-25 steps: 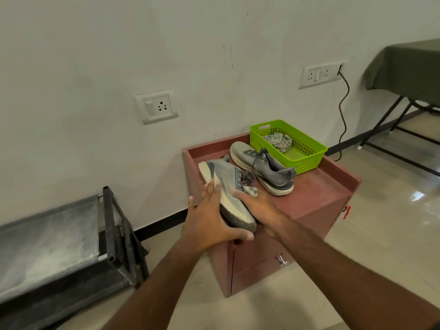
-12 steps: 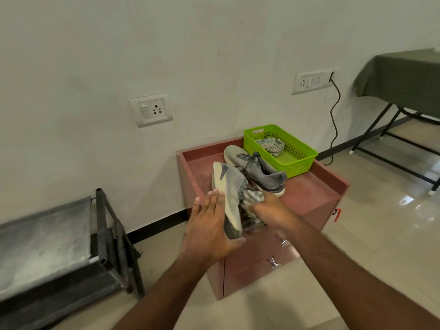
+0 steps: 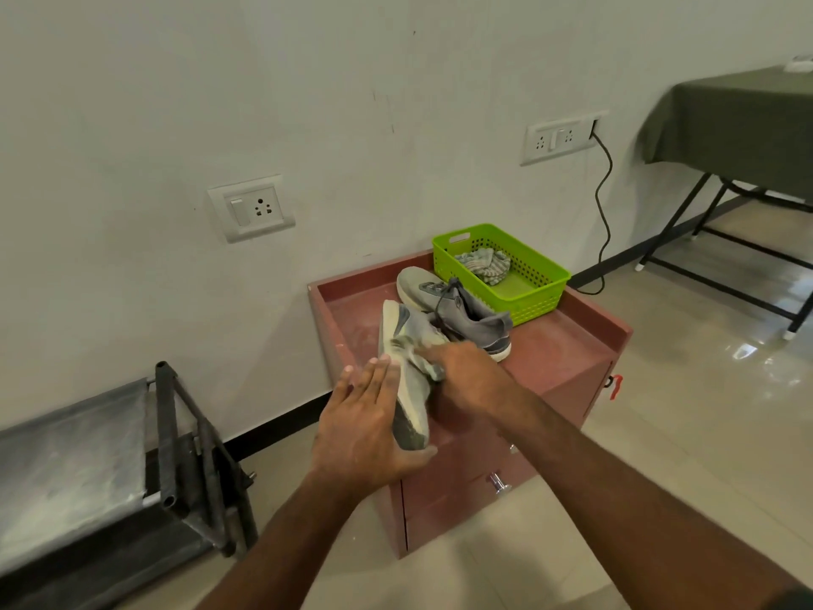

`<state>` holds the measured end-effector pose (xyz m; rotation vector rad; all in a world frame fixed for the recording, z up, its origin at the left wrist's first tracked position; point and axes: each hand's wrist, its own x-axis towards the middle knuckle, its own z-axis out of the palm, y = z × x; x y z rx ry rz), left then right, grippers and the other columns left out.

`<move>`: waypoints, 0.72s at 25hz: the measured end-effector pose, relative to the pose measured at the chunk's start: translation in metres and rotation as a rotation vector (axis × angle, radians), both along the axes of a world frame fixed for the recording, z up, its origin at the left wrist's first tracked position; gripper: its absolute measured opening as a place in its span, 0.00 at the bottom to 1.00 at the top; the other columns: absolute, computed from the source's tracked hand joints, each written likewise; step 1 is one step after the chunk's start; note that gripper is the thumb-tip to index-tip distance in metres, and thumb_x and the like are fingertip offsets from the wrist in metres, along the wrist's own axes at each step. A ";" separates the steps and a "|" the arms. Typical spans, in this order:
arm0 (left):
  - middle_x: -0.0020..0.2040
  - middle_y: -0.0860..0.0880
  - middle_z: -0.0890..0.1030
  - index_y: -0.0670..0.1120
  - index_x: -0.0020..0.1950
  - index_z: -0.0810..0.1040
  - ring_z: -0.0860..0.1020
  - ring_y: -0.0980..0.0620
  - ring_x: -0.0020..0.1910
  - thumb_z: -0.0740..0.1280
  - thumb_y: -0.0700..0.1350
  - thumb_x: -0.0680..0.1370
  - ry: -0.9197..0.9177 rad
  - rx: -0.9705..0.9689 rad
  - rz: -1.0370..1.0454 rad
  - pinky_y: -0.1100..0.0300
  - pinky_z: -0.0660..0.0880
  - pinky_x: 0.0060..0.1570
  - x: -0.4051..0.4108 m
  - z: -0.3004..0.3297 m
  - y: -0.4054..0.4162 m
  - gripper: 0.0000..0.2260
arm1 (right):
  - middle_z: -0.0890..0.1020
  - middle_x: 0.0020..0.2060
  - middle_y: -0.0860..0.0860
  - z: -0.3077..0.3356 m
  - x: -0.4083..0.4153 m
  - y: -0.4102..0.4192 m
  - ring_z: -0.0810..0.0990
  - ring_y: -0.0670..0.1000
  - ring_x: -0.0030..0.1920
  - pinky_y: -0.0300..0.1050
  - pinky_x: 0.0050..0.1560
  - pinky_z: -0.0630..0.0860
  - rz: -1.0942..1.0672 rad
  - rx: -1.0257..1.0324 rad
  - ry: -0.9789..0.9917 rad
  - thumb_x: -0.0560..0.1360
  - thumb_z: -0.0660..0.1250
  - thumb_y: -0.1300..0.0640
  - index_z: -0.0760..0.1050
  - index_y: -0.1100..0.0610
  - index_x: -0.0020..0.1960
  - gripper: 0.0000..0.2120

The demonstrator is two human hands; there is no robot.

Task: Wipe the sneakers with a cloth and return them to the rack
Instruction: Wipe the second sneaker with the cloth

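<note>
On the red cabinet (image 3: 567, 358), which is standing against the wall, everything of the task is gathering. Left of the cabinet, on the floor, the dark rack (image 3: 132, 455) is sitting with its dusty grey shelf bare. Well to the right of the cabinet a table (image 3: 739, 112) is standing under a green cover. At the back right corner of the cabinet top a green basket (image 3: 541, 292) is resting, holding a crumpled striped rag (image 3: 484, 264). Just in front of the basket, a grey sneaker (image 3: 462, 312) is lying upright on its sole, its toe pointing toward the wall. Over the cabinet's front left edge a second sneaker (image 3: 407, 372) is being held tilted on its side, its pale sole facing left. The left hand (image 3: 365, 427) is cupping this shoe from the sole side, fingers stretched flat along it and the thumb hooking under the heel. The right hand (image 3: 466, 376) is pressing a small cloth (image 3: 424, 356) against the shoe's upper, fingers closing over it; the cloth is blurring, so its pattern is hard to tell.
</note>
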<state>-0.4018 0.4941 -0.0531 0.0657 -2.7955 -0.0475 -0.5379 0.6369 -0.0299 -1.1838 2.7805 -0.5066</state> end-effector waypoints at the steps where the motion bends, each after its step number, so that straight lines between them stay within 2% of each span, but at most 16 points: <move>1: 0.72 0.41 0.74 0.38 0.73 0.72 0.72 0.45 0.72 0.62 0.76 0.62 0.009 0.000 0.002 0.44 0.67 0.73 0.000 0.000 -0.001 0.52 | 0.82 0.57 0.57 -0.002 -0.006 0.010 0.80 0.60 0.59 0.51 0.54 0.77 -0.079 0.103 0.004 0.74 0.64 0.63 0.76 0.53 0.65 0.21; 2: 0.72 0.41 0.74 0.38 0.73 0.72 0.73 0.45 0.72 0.62 0.76 0.62 0.008 -0.005 0.003 0.45 0.67 0.72 -0.001 0.000 -0.002 0.52 | 0.83 0.53 0.57 -0.001 -0.011 0.020 0.81 0.61 0.56 0.50 0.48 0.77 -0.149 0.096 -0.004 0.72 0.64 0.65 0.78 0.53 0.61 0.19; 3: 0.72 0.41 0.74 0.38 0.73 0.72 0.73 0.45 0.72 0.62 0.76 0.62 0.001 -0.013 0.002 0.45 0.67 0.73 -0.001 0.000 -0.002 0.53 | 0.83 0.51 0.57 0.003 -0.016 0.027 0.81 0.60 0.54 0.49 0.45 0.76 -0.226 -0.037 0.013 0.71 0.64 0.66 0.79 0.53 0.58 0.17; 4: 0.72 0.41 0.74 0.38 0.74 0.71 0.72 0.45 0.72 0.61 0.77 0.62 -0.008 -0.018 0.006 0.46 0.65 0.73 -0.001 0.000 -0.002 0.54 | 0.84 0.50 0.57 0.009 -0.021 0.031 0.81 0.59 0.53 0.48 0.45 0.75 -0.310 -0.254 0.063 0.71 0.65 0.67 0.79 0.53 0.57 0.18; 6: 0.74 0.41 0.71 0.39 0.76 0.69 0.70 0.46 0.74 0.60 0.78 0.62 -0.030 -0.021 0.013 0.48 0.63 0.74 -0.001 0.000 -0.001 0.55 | 0.83 0.56 0.55 0.020 -0.022 0.021 0.80 0.54 0.58 0.45 0.55 0.75 -0.369 -0.666 0.179 0.71 0.65 0.70 0.77 0.55 0.64 0.24; 7: 0.75 0.42 0.70 0.39 0.76 0.67 0.69 0.46 0.75 0.60 0.79 0.62 -0.045 -0.023 0.010 0.49 0.62 0.74 -0.001 0.000 0.001 0.56 | 0.81 0.62 0.54 0.024 -0.021 0.010 0.78 0.51 0.63 0.43 0.63 0.73 -0.351 -0.766 0.194 0.72 0.64 0.71 0.75 0.56 0.68 0.26; 8: 0.76 0.42 0.70 0.40 0.77 0.67 0.68 0.46 0.75 0.59 0.79 0.62 -0.060 -0.028 0.008 0.49 0.61 0.74 0.000 0.000 0.002 0.56 | 0.78 0.66 0.53 0.026 -0.018 -0.003 0.75 0.51 0.67 0.42 0.67 0.69 -0.307 -0.759 0.170 0.73 0.63 0.71 0.73 0.57 0.71 0.28; 9: 0.76 0.42 0.70 0.40 0.77 0.67 0.68 0.46 0.75 0.59 0.79 0.62 -0.068 -0.031 0.006 0.49 0.61 0.74 0.001 0.000 0.003 0.56 | 0.77 0.68 0.54 0.027 -0.015 -0.016 0.74 0.52 0.68 0.42 0.68 0.67 -0.243 -0.649 0.132 0.74 0.62 0.70 0.71 0.57 0.72 0.27; 11: 0.74 0.42 0.71 0.39 0.76 0.69 0.70 0.46 0.74 0.59 0.79 0.62 -0.068 -0.014 0.011 0.48 0.63 0.73 0.001 0.003 0.003 0.55 | 0.77 0.67 0.55 0.024 -0.003 -0.037 0.75 0.56 0.67 0.46 0.64 0.70 -0.099 -0.229 0.085 0.76 0.62 0.65 0.71 0.56 0.71 0.24; 13: 0.73 0.42 0.74 0.39 0.74 0.71 0.73 0.46 0.72 0.59 0.78 0.62 -0.059 0.008 0.015 0.47 0.65 0.71 0.000 0.004 0.000 0.54 | 0.80 0.61 0.55 0.024 0.005 -0.041 0.78 0.59 0.62 0.50 0.59 0.74 -0.064 0.025 0.121 0.75 0.63 0.62 0.73 0.53 0.68 0.22; 16: 0.71 0.40 0.76 0.37 0.72 0.73 0.75 0.44 0.69 0.60 0.78 0.61 -0.042 0.027 0.015 0.46 0.70 0.69 -0.001 0.004 -0.003 0.54 | 0.83 0.55 0.56 0.023 0.015 -0.021 0.79 0.60 0.56 0.51 0.54 0.76 -0.021 0.066 0.162 0.72 0.64 0.63 0.78 0.53 0.64 0.21; 18: 0.70 0.39 0.76 0.37 0.71 0.73 0.76 0.44 0.69 0.62 0.77 0.60 -0.040 0.032 0.009 0.46 0.71 0.68 -0.003 0.003 -0.003 0.54 | 0.85 0.51 0.54 0.019 0.009 0.004 0.82 0.56 0.52 0.47 0.50 0.77 0.118 -0.052 -0.006 0.69 0.63 0.67 0.82 0.53 0.58 0.21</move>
